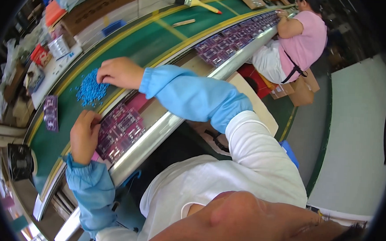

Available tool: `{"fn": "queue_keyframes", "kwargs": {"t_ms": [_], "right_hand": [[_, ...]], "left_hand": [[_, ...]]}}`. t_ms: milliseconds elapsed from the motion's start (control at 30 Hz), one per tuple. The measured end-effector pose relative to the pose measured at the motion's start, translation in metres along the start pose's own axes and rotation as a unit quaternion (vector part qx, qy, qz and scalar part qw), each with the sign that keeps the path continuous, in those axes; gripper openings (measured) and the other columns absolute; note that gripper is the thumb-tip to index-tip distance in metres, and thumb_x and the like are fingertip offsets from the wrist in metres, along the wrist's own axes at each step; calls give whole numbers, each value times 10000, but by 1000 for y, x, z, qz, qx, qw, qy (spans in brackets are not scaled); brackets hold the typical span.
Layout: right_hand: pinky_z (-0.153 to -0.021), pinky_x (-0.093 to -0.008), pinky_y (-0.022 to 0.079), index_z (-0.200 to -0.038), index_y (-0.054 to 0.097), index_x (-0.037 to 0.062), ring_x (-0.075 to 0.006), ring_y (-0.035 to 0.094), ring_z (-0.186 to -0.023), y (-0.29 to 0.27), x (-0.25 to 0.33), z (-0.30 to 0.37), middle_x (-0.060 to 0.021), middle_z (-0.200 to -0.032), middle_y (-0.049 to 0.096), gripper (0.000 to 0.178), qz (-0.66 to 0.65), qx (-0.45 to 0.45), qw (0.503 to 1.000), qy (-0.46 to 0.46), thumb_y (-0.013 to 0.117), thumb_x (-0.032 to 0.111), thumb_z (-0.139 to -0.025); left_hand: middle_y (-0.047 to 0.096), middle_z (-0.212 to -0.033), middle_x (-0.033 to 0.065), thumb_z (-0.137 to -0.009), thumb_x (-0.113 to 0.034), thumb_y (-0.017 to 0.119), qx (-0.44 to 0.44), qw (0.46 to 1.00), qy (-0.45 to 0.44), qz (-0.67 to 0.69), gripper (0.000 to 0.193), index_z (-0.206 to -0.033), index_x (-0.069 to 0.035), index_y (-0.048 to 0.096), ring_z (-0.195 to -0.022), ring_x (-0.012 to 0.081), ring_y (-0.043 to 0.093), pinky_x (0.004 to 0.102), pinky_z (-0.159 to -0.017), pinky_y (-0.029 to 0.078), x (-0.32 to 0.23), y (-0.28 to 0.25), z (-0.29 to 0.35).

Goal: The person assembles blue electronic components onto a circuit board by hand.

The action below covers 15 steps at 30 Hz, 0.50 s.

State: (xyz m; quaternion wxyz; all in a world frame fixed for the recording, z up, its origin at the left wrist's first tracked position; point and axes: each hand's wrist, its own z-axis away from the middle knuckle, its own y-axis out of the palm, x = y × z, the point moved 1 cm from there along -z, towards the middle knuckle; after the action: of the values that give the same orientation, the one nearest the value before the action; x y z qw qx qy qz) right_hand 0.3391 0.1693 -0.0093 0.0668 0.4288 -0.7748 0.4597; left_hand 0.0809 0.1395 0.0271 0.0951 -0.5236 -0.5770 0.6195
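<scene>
My right hand (pixel 120 72) reaches over a heap of small blue electronic components (pixel 91 89) on the green belt. Its fingers bend down together at the heap's right edge, and whatever sits between the tips is hidden. Closer to me, my left hand (pixel 84 136) is at the left edge of a purple circuit board panel (pixel 120 132). Thumb and fingers there are curled together, and anything between them is too small to make out. The panel lies along the metal rail, with rows of parts and pads on it. Light blue sleeve covers wrap both forearms.
A small purple board (pixel 51 113) lies left on the green conveyor belt (pixel 138 43). Further along are a brush (pixel 197 3), a flat stick (pixel 183 22) and a row of purple boards (pixel 236 37). A metal rail (pixel 146 142) runs before me. A co-worker (pixel 304 37) sits at the far right.
</scene>
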Motion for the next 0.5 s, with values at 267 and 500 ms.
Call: {"fn": "queue_keyframes", "kwargs": {"t_ms": [267,500], "right_hand": [[-766,-384,542,-957,731,145,-250,676,-879,-6,12,0,-26,-914,674,76,12,22,1000,18,724,162,-883],[-737,-405,547,-944,724,152,-261,680,-864,-1,14,2,-20,-929,681,69,7,25,1000,-1,729,164,-877]], "left_hand": [[563,-1035,160,-902,-74,724,-136,985,-92,-54,322,-1202,-3,632,-898,309,624,392,-781,512,35,5,-27],[558,-933,136,-945,-2,652,-163,985,-52,-30,81,-985,9,582,-808,295,599,380,-704,486,55,16,-39]]}}
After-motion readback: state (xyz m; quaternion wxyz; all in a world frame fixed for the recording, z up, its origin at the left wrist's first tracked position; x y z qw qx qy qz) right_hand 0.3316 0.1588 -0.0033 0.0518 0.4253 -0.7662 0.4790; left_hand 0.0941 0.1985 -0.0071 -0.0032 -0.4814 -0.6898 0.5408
